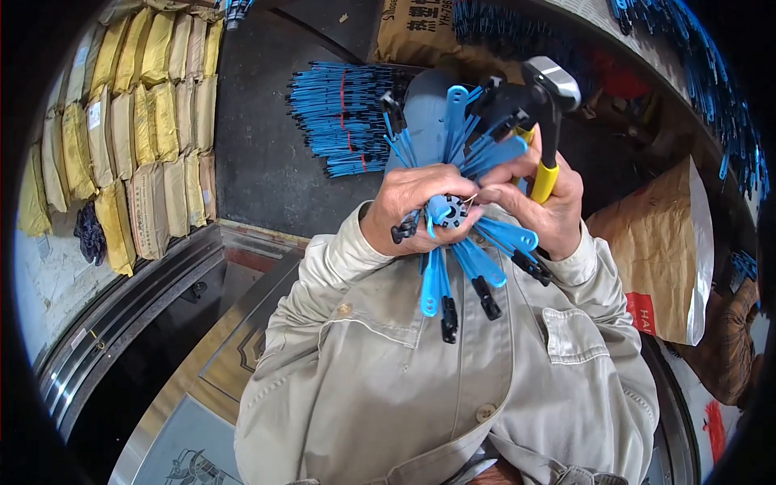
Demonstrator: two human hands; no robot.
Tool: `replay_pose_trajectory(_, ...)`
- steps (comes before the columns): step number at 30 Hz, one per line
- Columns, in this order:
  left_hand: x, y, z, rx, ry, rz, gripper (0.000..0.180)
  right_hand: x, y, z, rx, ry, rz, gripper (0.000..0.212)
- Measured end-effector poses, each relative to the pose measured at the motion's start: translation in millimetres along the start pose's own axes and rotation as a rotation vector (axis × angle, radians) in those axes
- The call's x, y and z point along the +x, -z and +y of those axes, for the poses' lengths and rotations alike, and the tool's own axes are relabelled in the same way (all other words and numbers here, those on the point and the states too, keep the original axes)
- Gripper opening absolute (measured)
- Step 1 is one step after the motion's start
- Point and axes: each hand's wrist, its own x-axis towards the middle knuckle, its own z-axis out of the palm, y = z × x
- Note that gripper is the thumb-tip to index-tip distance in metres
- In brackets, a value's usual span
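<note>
Fingers Hold Blue Strips [497, 232]

From the head, the left hand [392, 206] bends in, curled tight around the strips, near the shirt [453, 380]. Just right, the right hand [533, 212] bends inward, thumb and finger nearly pinched, gripping a yellow-handled tool [546, 182].

This looks like a workshop: banded bundles of blue sticks [323, 117], more blue pieces [727, 113] massed at right, rows of wrapped packages [129, 121], a brown paper bag [651, 242], a yellow-handled tool [546, 179]
</note>
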Motion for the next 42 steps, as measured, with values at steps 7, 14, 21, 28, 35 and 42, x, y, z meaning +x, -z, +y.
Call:
replay_pose_trajectory(7, 2.2, -2.6, -0.9, 0.016, 0.016, 0.013, 0.021, -12.1, 7.4, -16.6, -0.001, 0.019, -0.058, 0.015)
replay_pose_trajectory(14, 8.3, 4.3, 3.5, -0.064, 0.099, -0.059, 0.026, -11.6, 42.0, -18.8, 0.062, -0.272, 0.233, 0.026)
replay_pose_trajectory(21, 2.3, 2.8, -6.5, -0.005, 0.14, -0.126, 0.031, 23.9, 68.2, -2.8, -1.537, 0.901, 0.161, 0.027)
replay_pose_trajectory(28, 10.8, 8.9, -2.0, -0.066, 0.135, -0.127, 0.031, 21.1, 59.4, 9.6, -1.546, 0.972, 0.216, 0.032)
replay_pose_trajectory(35, 8.5, 3.7, 1.8, -0.081, 0.17, -0.008, 0.03, -9.0, 31.0, 21.1, -1.445, 0.686, 0.266, 0.037)
replay_pose_trajectory(42, 1.7, 0.1, 2.8, -0.08, 0.198, 0.02, 0.03, -32.8, 21.0, 23.2, -1.3, 0.51, 0.211, 0.03)
